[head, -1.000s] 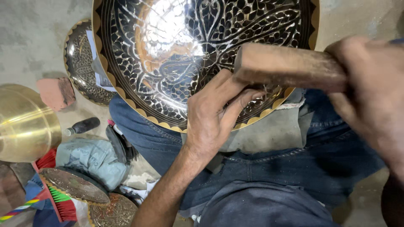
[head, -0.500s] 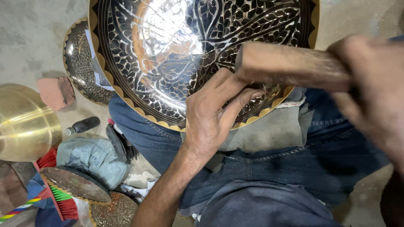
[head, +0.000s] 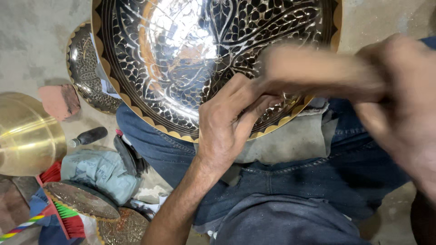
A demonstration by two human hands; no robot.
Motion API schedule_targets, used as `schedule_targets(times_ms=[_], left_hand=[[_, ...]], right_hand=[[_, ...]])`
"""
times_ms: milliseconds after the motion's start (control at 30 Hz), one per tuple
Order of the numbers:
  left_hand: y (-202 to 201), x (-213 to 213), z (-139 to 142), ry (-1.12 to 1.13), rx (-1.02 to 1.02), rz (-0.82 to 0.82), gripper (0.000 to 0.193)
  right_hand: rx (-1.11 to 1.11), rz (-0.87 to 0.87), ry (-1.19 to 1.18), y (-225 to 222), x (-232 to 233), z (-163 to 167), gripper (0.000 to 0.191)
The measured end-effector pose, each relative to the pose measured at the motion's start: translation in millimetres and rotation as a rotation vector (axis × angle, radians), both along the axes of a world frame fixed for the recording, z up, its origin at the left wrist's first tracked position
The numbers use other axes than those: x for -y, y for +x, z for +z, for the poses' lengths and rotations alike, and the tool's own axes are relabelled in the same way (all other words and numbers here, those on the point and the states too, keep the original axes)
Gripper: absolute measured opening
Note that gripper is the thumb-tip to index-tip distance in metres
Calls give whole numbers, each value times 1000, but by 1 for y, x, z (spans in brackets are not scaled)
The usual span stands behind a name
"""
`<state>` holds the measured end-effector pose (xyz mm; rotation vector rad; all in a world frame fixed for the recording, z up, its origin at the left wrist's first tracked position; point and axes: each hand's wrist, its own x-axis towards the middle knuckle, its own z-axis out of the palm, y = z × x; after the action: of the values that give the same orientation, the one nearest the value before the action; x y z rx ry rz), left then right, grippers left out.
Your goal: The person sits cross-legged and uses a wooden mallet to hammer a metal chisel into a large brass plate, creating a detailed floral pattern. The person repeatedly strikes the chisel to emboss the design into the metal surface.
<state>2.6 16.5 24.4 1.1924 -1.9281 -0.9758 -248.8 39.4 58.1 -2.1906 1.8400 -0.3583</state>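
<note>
Mallet [head: 318, 72] swung lower, blurred; right hand [head: 399, 104] clamped on it; left hand [head: 227, 122] pinching unseen tool on tray [head: 136, 90].

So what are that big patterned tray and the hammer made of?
The tray looks like metal, probably brass: a golden scalloped rim, dark engraved ground and mirror-bright glare at the centre. The hammer in the right hand seems plain unpolished wood, brown and matt, though motion blur hides its grain.
</note>
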Motion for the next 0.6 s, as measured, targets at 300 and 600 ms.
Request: schedule_targets(times_ms=[300,600], left_hand=[[3,-3,0,61,24,-3,36],[5,-4,2,62,-20,-43,37]], right_hand=[[244,-98,80,1,-6,2,47],[-12,79,-67,1,-7,4,46]])
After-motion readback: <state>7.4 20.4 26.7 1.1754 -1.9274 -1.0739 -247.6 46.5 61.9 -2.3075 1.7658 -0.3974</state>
